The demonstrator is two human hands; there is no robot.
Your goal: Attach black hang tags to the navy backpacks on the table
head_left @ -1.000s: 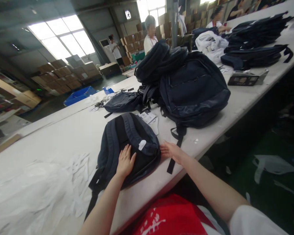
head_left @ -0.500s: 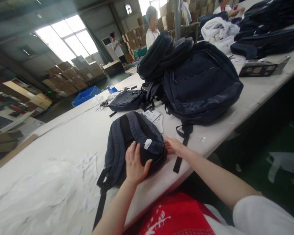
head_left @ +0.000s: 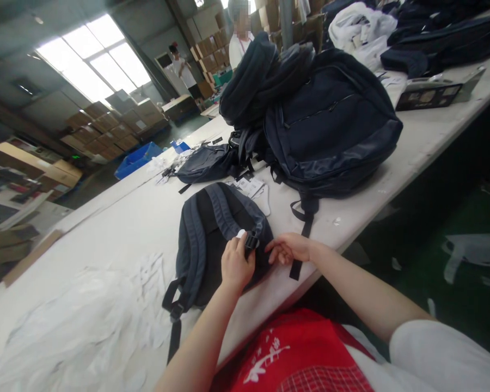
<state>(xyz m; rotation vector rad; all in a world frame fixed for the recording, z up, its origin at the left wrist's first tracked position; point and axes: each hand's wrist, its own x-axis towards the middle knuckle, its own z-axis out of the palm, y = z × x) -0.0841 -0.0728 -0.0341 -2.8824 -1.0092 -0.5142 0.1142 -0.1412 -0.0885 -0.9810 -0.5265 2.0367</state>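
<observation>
A dark blue-grey backpack (head_left: 210, 245) lies on the table with its shoulder straps facing up. My left hand (head_left: 237, 262) is closed around the lower end of one shoulder strap, at its black buckle (head_left: 251, 243). A bit of a white sticker (head_left: 240, 233) shows just above my fingers. At the backpack's right edge is my right hand (head_left: 288, 249), fingers partly curled and apart, with nothing visible in it. A loose black strap (head_left: 176, 340) hangs from the backpack's lower left corner.
Larger navy backpacks (head_left: 335, 125) are piled behind, with a smaller bag (head_left: 206, 163) beside them. White plastic wrap (head_left: 77, 332) covers the table's left front. Paper tags (head_left: 251, 188) lie behind the backpack. A person (head_left: 239, 43) stands beyond the table. The near table edge runs diagonally.
My left hand has gone from lying flat on the backpack to gripping the strap at its buckle. My right hand has curled its fingers at the edge. The view has shifted slightly.
</observation>
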